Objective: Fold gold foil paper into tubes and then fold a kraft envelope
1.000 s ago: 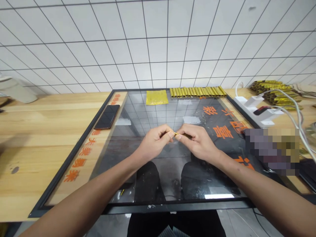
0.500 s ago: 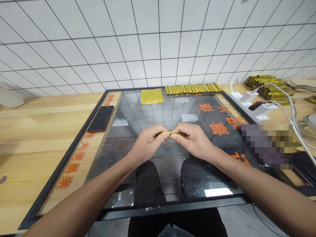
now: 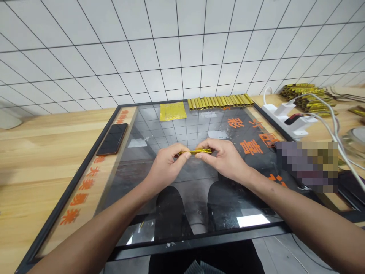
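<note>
Between my hands, above the middle of a black-framed glass panel (image 3: 137, 205), is a thin strip of gold foil (image 3: 196, 151), flattened and folded lengthwise. My left hand (image 3: 168, 161) pinches its left end between thumb and fingers. My right hand (image 3: 221, 156) grips the right part the same way, its thumb below and fingers above. Part of the strip is hidden behind the fingertips. At the panel's far edge lies a flat gold foil sheet (image 3: 172, 111). Right beside that sheet, a row of gold foil tubes (image 3: 219, 102) lies side by side.
A phone (image 3: 112, 139) rests on the panel's left side. To the right stand a white power strip (image 3: 285, 121) with plugs and cables, and a pile of gold foil tubes (image 3: 306, 99). A blurred-out object (image 3: 308, 165) lies at the right edge. White tiled wall (image 3: 182, 45) rises behind.
My hands have moved slightly apart, and more of the gold foil strip shows between and under the fingers. The whole view has shifted slightly.
</note>
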The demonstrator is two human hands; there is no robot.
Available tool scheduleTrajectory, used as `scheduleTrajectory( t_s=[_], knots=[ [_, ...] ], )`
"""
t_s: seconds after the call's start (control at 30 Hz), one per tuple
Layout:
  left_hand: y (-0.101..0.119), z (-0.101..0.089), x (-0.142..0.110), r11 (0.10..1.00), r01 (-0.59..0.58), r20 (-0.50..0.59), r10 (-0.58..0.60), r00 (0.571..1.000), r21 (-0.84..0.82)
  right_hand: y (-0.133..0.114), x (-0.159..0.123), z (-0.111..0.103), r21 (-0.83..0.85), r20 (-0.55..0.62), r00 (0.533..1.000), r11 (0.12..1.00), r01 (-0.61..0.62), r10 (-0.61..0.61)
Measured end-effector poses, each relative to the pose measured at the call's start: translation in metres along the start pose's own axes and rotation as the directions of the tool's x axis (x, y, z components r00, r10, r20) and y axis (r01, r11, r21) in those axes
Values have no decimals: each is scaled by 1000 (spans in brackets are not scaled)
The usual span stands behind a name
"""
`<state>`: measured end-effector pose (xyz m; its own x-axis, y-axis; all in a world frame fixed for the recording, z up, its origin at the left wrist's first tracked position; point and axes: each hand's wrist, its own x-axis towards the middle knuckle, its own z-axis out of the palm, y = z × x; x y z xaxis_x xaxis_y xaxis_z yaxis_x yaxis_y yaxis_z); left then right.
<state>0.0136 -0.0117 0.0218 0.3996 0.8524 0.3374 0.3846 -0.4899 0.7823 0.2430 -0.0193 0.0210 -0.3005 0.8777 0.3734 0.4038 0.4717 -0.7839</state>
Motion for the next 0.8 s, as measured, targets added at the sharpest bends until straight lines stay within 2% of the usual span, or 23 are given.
scheduleTrajectory(
  t_s=[0.1,0.27,0.5,0.7,0.8],
  knots=[
    [-3,-1,0,999,29,-20,-29,999,22,2,1,1,40,-45,996,997,-72,73],
    [-2,2,-2,987,-86,16,84,996,139,-3,0,2,23,-52,998,999,-26,27],
    [-5,5,-1,999,-31,35,31,999,12,-3,0,6,104,-131,990,994,-44,58],
    [-1,8,-5,990,-109,-2,110,994,84,-10,-2,8,159,-91,994,986,-53,68],
    [2,8,-5,998,-64,0,64,998,-26,-13,-2,11,281,-87,990,956,-85,114]
  ],
)
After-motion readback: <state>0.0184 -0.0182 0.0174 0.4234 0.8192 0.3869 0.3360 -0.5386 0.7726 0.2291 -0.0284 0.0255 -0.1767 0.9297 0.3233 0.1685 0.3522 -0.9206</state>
